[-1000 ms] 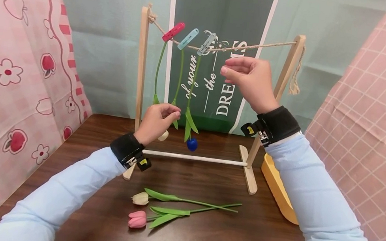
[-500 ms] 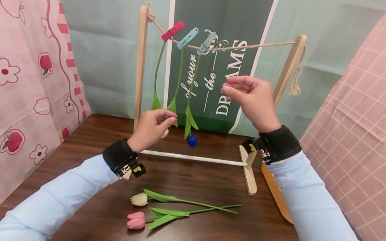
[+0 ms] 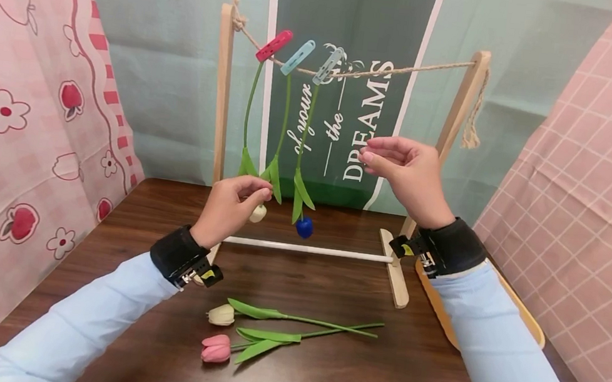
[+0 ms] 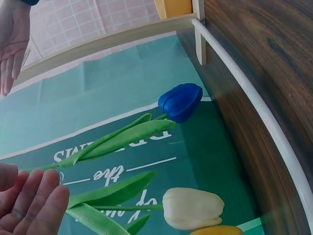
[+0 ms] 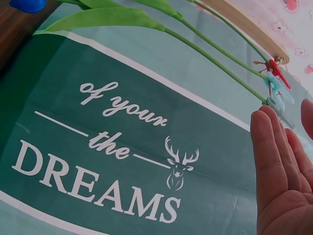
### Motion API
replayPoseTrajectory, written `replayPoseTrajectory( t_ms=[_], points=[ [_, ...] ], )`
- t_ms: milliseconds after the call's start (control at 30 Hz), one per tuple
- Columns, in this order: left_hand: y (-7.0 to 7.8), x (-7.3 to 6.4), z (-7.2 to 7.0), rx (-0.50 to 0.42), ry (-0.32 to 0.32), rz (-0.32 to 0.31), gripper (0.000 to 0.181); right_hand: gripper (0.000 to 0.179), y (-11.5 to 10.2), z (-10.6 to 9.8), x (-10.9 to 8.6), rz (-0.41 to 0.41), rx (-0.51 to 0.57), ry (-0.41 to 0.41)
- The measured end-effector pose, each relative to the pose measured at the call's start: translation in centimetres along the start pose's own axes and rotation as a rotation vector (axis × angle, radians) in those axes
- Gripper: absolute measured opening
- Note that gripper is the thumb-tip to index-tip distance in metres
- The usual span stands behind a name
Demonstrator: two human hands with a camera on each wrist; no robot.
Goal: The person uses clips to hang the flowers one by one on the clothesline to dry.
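Three artificial tulips hang heads down from a rope. A red clothespin (image 3: 274, 46), a light blue clothespin (image 3: 298, 58) and a greyish clothespin (image 3: 328, 66) hold their stems. The blue tulip (image 3: 304, 227) hangs rightmost, beside a white tulip (image 4: 193, 208); part of a yellow tulip (image 4: 217, 230) shows in the left wrist view. My left hand (image 3: 227, 207) is in front of the left stems, fingers loosely bent and holding nothing; it hides the yellow bloom in the head view. My right hand (image 3: 412, 178) hovers right of the blue tulip, holding nothing, fingers relaxed.
The rope (image 3: 393, 72) spans a wooden stand (image 3: 456, 120) with a white lower bar (image 3: 305, 249). On the table (image 3: 153, 337) lie a cream tulip (image 3: 221, 315) and a pink tulip (image 3: 216, 349), stems crossing. A yellow tray (image 3: 531, 324) sits at right, partly behind my forearm.
My right hand has dropped away from rope height and shifted slightly right. My left hand has drawn a little down and to the left. The hanging tulips have hardly moved.
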State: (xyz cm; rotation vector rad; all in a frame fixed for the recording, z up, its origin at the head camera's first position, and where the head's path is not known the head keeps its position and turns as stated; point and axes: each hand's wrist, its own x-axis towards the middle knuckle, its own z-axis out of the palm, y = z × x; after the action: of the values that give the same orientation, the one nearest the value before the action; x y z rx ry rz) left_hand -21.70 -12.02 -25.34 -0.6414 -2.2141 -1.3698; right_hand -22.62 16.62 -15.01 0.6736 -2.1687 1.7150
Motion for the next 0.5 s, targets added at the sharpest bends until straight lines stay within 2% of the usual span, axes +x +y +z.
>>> replayPoseTrajectory(
  t_ms=[300, 500],
  points=[
    [-0.8, -0.7, -0.8, 0.021, 0.026, -0.010, 0.014, 0.022, 1.1, -1.2, -1.4, 0.004, 0.065, -0.004],
    [-1.2, -1.2, -1.2, 0.041, 0.041, -0.032, 0.014, 0.026, 1.9, -2.2, -2.4, 0.009, -0.048, -0.003]
  ],
)
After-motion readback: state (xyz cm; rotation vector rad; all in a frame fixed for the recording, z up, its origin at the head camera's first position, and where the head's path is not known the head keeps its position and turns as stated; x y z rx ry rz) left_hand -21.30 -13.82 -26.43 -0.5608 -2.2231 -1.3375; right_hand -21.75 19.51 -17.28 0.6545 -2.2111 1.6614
